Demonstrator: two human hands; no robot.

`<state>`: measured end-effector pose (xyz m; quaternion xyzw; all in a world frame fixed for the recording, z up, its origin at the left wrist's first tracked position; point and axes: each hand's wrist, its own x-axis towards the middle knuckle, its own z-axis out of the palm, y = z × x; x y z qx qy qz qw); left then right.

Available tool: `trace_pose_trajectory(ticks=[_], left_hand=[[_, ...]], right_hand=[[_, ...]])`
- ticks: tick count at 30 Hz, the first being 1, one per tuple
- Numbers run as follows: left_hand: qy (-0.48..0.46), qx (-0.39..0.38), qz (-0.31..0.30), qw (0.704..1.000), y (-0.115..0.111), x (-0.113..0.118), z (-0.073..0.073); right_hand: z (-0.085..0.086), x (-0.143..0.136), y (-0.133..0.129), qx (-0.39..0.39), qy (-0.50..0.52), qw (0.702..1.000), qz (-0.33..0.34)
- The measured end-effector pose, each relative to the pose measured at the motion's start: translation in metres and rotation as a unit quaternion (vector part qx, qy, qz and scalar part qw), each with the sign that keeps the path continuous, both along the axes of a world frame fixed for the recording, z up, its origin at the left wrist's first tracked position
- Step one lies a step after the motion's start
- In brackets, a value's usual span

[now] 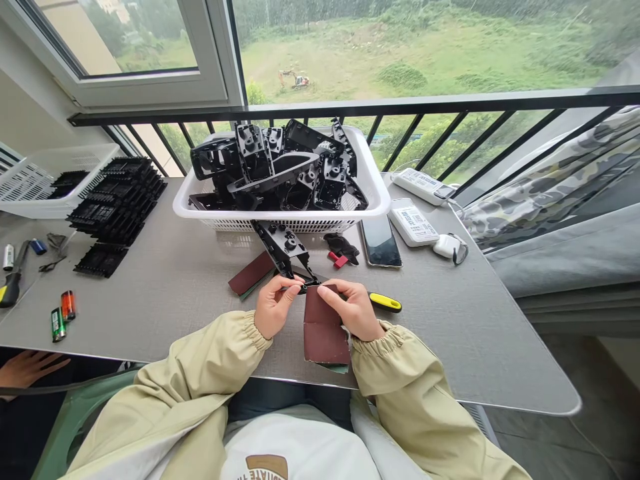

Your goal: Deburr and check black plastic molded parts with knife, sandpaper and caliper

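Note:
My left hand [275, 305] pinches the near end of a black plastic part [286, 245], whose far end reaches toward the basket. My right hand [354, 310] grips a folded sheet of brown sandpaper [326, 337] at its top edge, close against the part's near end. The sandpaper hangs down toward the table's front edge. Left of the part lies a second piece of sandpaper [253, 273]. A tool with a yellow and black handle [385, 302] lies to the right, partly hidden by my right hand.
A white basket [280, 217] heaped with black plastic parts stands at the back. A phone [381, 241], white boxes [413, 222] and a black cloth [341, 245] lie right. Stacked black grids [115, 200] and batteries [68, 305] are left. Another person's hand [33, 368] rests at lower left.

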<state>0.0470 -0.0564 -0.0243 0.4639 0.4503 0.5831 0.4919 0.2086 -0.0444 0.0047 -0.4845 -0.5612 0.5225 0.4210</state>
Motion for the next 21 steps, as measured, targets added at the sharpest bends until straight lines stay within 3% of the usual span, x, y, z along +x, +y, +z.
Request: trace_pose_trajectory(ticks=[6, 12, 21], left_hand=[[-0.02, 0.001, -0.004, 1.0, 0.0, 0.0, 0.001], [-0.061, 0.012, -0.022, 0.998, -0.002, 0.002, -0.005], [-0.051, 0.002, -0.039, 0.998, -0.01, 0.008, -0.004]], right_hand=[[-0.001, 0.001, 0.004, -0.079, 0.109, 0.988, -0.081], [0.001, -0.002, 0.007, -0.18, 0.179, 0.965, -0.059], [0.001, 0.0, 0.008, -0.192, 0.196, 0.96, -0.059]])
